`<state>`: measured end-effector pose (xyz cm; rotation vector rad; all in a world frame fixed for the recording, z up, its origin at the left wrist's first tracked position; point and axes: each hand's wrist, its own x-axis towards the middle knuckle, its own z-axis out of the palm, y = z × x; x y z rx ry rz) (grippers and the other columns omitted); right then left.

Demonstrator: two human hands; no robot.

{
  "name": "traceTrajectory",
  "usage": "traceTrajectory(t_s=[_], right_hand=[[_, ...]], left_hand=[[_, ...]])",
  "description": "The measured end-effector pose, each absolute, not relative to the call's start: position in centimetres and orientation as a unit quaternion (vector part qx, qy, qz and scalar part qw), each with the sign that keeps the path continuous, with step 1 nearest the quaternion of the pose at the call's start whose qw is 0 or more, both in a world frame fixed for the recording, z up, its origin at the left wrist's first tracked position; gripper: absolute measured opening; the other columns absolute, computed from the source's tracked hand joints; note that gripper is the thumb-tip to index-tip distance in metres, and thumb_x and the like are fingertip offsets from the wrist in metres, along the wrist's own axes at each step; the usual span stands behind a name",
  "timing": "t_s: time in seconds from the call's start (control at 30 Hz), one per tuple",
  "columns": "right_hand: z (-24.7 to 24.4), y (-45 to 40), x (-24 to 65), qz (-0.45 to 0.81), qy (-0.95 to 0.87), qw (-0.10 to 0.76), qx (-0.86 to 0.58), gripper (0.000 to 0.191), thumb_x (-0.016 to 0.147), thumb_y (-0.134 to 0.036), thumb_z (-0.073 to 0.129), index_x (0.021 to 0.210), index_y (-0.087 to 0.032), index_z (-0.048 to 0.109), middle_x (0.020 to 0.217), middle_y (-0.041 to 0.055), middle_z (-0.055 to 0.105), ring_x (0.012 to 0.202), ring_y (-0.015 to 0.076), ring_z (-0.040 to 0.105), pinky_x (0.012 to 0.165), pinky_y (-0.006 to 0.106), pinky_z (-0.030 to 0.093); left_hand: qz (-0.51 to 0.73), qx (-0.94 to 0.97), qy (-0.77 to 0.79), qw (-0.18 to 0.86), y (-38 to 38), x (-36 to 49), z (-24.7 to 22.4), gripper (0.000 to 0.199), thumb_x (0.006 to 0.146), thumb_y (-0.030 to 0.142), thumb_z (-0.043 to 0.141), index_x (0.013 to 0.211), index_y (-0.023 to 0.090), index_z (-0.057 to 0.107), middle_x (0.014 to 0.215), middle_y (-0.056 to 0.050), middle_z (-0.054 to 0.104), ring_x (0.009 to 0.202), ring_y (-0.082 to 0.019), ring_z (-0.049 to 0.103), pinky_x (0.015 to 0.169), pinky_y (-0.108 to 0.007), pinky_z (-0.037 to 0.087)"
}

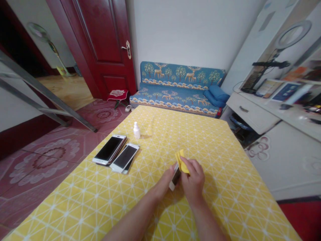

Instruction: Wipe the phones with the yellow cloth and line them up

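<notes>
Over the middle of the table, my left hand (166, 179) is closed around a phone (175, 178) with a white edge and a dark face, held tilted. My right hand (193, 175) pinches a folded yellow cloth (182, 162) against the phone's upper end. The cloth and my fingers cover part of the phone. To the left on the table lie a stack of phones with a white-framed one on top (110, 149) and, beside it, a smaller white-framed phone (125, 157) over another flat piece. A small white bottle (136, 130) stands upright behind them.
The table (213, 140) has a yellow patterned cloth. Beyond its far edge is a blue patterned sofa (173, 95). A white cabinet (283, 157) with a ring light (293, 35) stands at the right; a metal ladder (50, 90) and a red stool (117, 94) are at the left.
</notes>
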<state>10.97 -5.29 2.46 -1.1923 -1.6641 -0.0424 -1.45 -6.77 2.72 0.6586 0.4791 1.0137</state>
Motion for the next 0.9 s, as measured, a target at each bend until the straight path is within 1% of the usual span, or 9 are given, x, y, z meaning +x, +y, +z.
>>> traceTrajectory(t_s=[0.07, 0.13, 0.23, 0.3, 0.5, 0.57, 0.73, 0.83, 0.9], right_hand=[[2.1, -5.3, 11.1, 0.006, -0.677, 0.533, -0.508, 0.043, 0.086, -0.008, 0.044, 0.120, -0.027, 0.062, 0.089, 0.0059, 0.060, 0.085, 0.0211, 0.057, 0.075, 0.036, 0.046], [1.7, -6.2, 10.3, 0.025, -0.691, 0.536, -0.484, 0.046, 0.086, -0.008, 0.043, 0.124, -0.027, 0.059, 0.094, 0.0068, 0.060, 0.088, 0.0212, 0.058, 0.076, 0.036, 0.047], [1.3, -7.9, 8.4, 0.049, -0.751, 0.511, -0.416, 0.048, 0.082, -0.007, 0.046, 0.125, -0.024, 0.058, 0.093, 0.0068, 0.062, 0.086, 0.0212, 0.058, 0.076, 0.037, 0.048], [1.4, -8.4, 7.6, 0.056, -0.776, 0.496, -0.386, 0.048, 0.080, -0.006, 0.048, 0.124, -0.023, 0.058, 0.090, 0.0060, 0.062, 0.082, 0.0204, 0.058, 0.075, 0.038, 0.047], [1.4, -5.6, 10.2, -0.012, -0.684, 0.540, -0.490, 0.046, 0.083, -0.005, 0.047, 0.121, -0.026, 0.061, 0.090, 0.0055, 0.060, 0.086, 0.0212, 0.056, 0.076, 0.038, 0.045], [1.0, -5.0, 11.2, -0.003, -0.658, 0.545, -0.520, 0.049, 0.081, -0.003, 0.045, 0.122, -0.025, 0.061, 0.091, 0.0053, 0.060, 0.084, 0.0206, 0.056, 0.074, 0.037, 0.045], [0.9, -6.9, 10.1, -0.013, -0.715, 0.519, -0.469, 0.047, 0.078, -0.003, 0.046, 0.118, -0.023, 0.062, 0.088, 0.0054, 0.062, 0.082, 0.0209, 0.056, 0.072, 0.036, 0.043], [1.7, -8.5, 8.6, 0.019, -0.782, 0.481, -0.395, 0.041, 0.078, -0.005, 0.049, 0.114, -0.018, 0.062, 0.083, 0.0058, 0.061, 0.078, 0.0204, 0.055, 0.071, 0.036, 0.041], [2.0, -8.7, 8.5, 0.025, -0.804, 0.460, -0.377, 0.038, 0.077, -0.006, 0.049, 0.111, -0.017, 0.062, 0.080, 0.0054, 0.061, 0.076, 0.0202, 0.054, 0.072, 0.037, 0.040]], left_hand=[[0.465, 0.310, 0.215, 0.801, -6.9, -1.4, 2.8, 0.056, 0.083, 0.058, 0.053, 0.119, 0.015, 0.062, 0.082, -0.006, 0.067, 0.079, -0.018, 0.061, 0.073, -0.025, 0.041], [0.468, 0.272, 0.205, 0.815, -6.9, -1.4, 2.8, 0.063, 0.081, 0.064, 0.050, 0.120, 0.016, 0.061, 0.083, -0.007, 0.067, 0.084, -0.019, 0.062, 0.077, -0.026, 0.042], [0.449, 0.188, 0.206, 0.849, -6.7, -1.9, 2.5, 0.085, 0.075, 0.080, 0.036, 0.106, 0.007, 0.065, 0.088, -0.014, 0.068, 0.095, -0.026, 0.061, 0.088, -0.032, 0.042], [0.434, 0.157, 0.203, 0.864, -6.6, -2.1, 2.2, 0.090, 0.073, 0.083, 0.030, 0.095, 0.004, 0.067, 0.089, -0.017, 0.067, 0.096, -0.026, 0.061, 0.089, -0.032, 0.042], [0.445, 0.261, 0.198, 0.834, -6.6, -1.8, 1.0, 0.056, 0.085, 0.062, 0.045, 0.097, 0.012, 0.068, 0.074, -0.007, 0.065, 0.066, -0.014, 0.059, 0.065, -0.024, 0.042], [0.442, 0.287, 0.213, 0.822, -6.5, -1.6, 1.0, 0.052, 0.088, 0.057, 0.044, 0.094, 0.011, 0.068, 0.070, -0.007, 0.064, 0.060, -0.013, 0.057, 0.061, -0.024, 0.040], [0.490, 0.184, 0.241, 0.817, -6.1, -1.6, 1.6, 0.044, 0.086, 0.051, 0.052, 0.095, 0.011, 0.068, 0.078, -0.008, 0.068, 0.071, -0.017, 0.062, 0.071, -0.027, 0.045], [0.475, 0.121, 0.250, 0.835, -5.9, -2.0, 1.8, 0.051, 0.082, 0.058, 0.054, 0.081, 0.008, 0.066, 0.071, -0.009, 0.066, 0.068, -0.019, 0.062, 0.071, -0.029, 0.046], [0.474, 0.113, 0.256, 0.835, -5.7, -2.1, 1.8, 0.056, 0.081, 0.061, 0.053, 0.080, 0.007, 0.066, 0.070, -0.010, 0.066, 0.067, -0.019, 0.062, 0.072, -0.030, 0.047]])
